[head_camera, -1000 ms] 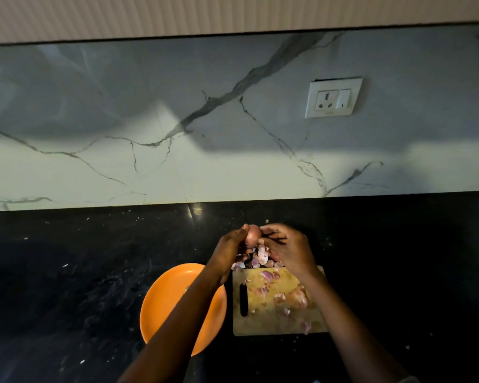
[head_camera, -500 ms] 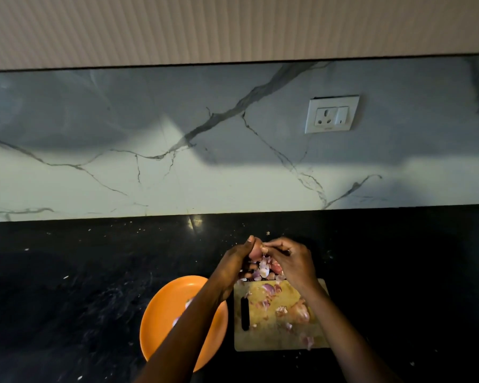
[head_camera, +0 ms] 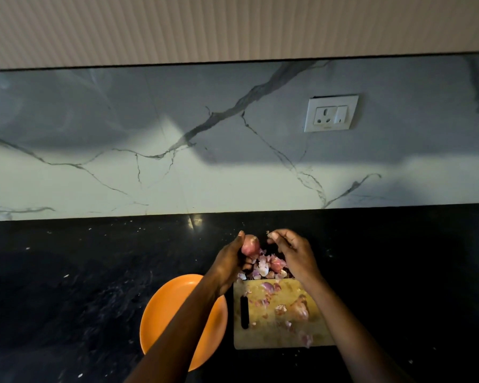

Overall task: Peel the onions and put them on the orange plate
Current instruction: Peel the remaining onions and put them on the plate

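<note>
Holding one onion (head_camera: 250, 245) in my left hand (head_camera: 231, 261), I have the fingers and thumb curled round its lower half, so that its pinkish upper part shows above them. My right hand (head_camera: 293, 252) is raised just beside it, apart from the onion, with thumb and forefinger brought together on what appears to be a small scrap of skin; the light is low and I cannot confirm this. Both hands are above the far edge of the wooden cutting board (head_camera: 282, 335), over the black countertop (head_camera: 67, 286). A heap of loose onion skins (head_camera: 267, 268) lies directly below my hands, at the far end of the board and spilling onto the counter. Further scraps of skin are scattered across the board, and one larger brownish piece (head_camera: 299, 309) lies near its right side; whether it is an onion or a husk cannot be determined. A dark slot (head_camera: 244, 312) runs along the board's left edge. The orange plate (head_camera: 161, 322) stands on the counter just left of the board, and my left forearm crosses over its right part. No onion is visible on the uncovered area of the plate. A white wall socket (head_camera: 331, 113) is mounted on the marble backsplash (head_camera: 122, 175) behind the counter.
</note>
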`<state>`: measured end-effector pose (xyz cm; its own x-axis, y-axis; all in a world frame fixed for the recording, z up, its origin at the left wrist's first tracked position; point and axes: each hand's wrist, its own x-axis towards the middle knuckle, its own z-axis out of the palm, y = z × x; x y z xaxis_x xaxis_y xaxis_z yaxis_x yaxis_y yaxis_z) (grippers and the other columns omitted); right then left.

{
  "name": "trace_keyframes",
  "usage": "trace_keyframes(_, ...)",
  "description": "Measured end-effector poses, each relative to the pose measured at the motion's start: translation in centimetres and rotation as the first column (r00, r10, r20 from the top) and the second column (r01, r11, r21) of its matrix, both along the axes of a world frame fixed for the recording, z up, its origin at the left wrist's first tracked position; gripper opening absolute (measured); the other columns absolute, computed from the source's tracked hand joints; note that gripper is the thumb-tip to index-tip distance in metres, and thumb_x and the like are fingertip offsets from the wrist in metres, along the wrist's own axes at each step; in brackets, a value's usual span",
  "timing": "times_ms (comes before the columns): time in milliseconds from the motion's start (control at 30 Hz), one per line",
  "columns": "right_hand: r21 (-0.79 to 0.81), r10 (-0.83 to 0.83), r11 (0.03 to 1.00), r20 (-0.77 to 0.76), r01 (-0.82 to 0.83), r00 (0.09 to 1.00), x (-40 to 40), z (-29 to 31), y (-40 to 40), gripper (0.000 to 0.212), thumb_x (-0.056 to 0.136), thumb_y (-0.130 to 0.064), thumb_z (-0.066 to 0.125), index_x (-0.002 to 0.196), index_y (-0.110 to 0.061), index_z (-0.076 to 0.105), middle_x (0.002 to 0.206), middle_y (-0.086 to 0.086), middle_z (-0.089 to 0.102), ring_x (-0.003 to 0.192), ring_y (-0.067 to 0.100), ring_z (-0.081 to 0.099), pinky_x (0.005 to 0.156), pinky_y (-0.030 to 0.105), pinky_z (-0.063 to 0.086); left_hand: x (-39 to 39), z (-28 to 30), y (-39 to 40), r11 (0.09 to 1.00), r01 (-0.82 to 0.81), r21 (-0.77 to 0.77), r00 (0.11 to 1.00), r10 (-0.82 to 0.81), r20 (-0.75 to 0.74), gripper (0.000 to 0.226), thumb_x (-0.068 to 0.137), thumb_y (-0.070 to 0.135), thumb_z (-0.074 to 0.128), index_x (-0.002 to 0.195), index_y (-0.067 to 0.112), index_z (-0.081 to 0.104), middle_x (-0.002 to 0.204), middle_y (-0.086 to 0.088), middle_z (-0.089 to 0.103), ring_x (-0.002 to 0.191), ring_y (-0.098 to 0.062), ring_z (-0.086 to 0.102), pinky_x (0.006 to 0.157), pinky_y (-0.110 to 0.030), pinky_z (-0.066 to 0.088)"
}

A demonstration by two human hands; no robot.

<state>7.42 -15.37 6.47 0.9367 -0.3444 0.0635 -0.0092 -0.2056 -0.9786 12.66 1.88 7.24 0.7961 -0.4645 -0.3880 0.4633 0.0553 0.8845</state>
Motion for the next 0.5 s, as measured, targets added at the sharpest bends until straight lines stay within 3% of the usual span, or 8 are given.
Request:
trace_keyframes(133,-0.162,-0.003,0.987,-0.081,-0.01,0.997,-0.1,-0.4,-0.8,0.023,0.101,-0.037,0.055,0.102,-0.021,0.072,0.096,-0.011,0.073,0.089,-0.004,0.066,0.078,0.014,0.048,0.2,0.1,0.2,0.993,0.017,0.116,0.993,-0.031,0.118,0.051,0.106,0.05,0.034,0.111,0.015,0.071,0.104,-0.023,0.072,0.087,-0.024,0.065,0.081,-0.036,0.048)
trace_keyframes(200,-0.167,0.013,0.986,-0.071,-0.024,0.997,0.0,-0.4,-1.0,0.012,0.097,-0.029,0.065,0.104,-0.022,0.072,0.097,-0.011,0.073,0.092,-0.006,0.065,0.079,0.013,0.048,0.3,0.1,0.3,0.988,0.024,0.152,0.985,-0.049,0.165,0.046,0.107,0.047,0.034,0.109,0.017,0.07,0.108,-0.02,0.072,0.095,-0.027,0.066,0.085,-0.037,0.049)
trace_keyframes(267,-0.159,0.059,0.985,-0.059,-0.068,0.997,-0.2,0.0,-0.7,0.015,0.093,-0.023,0.072,0.107,-0.028,0.071,0.1,-0.012,0.072,0.094,-0.007,0.065,0.079,0.009,0.047,0.4,0.0,0.3,0.985,0.004,0.171,0.982,-0.036,0.184,0.041,0.106,0.044,0.038,0.113,0.015,0.066,0.11,-0.017,0.071,0.1,-0.028,0.069,0.085,-0.037,0.053)
trace_keyframes(400,-0.225,0.181,0.958,-0.01,-0.178,0.984,0.0,0.3,0.4,0.029,0.088,-0.021,0.077,0.114,-0.032,0.073,0.104,-0.015,0.073,0.095,-0.003,0.066,0.078,0.01,0.048,0.4,-0.3,0.0,0.987,0.013,0.159,0.975,-0.048,0.217,0.049,0.104,0.047,0.044,0.115,0.003,0.062,0.096,-0.014,0.069,0.079,-0.019,0.064,0.072,-0.033,0.05)
trace_keyframes(500,-0.182,0.153,0.972,0.019,-0.147,0.988,0.1,0.1,0.9,0.023,0.088,-0.019,0.077,0.107,-0.03,0.076,0.101,-0.015,0.075,0.095,0.0,0.068,0.08,0.014,0.05,0.0,-0.1,-0.1,0.989,0.053,0.139,0.973,-0.083,0.217,0.055,0.103,0.051,0.044,0.11,-0.001,0.062,0.088,-0.008,0.066,0.071,-0.012,0.06,0.065,-0.026,0.047)
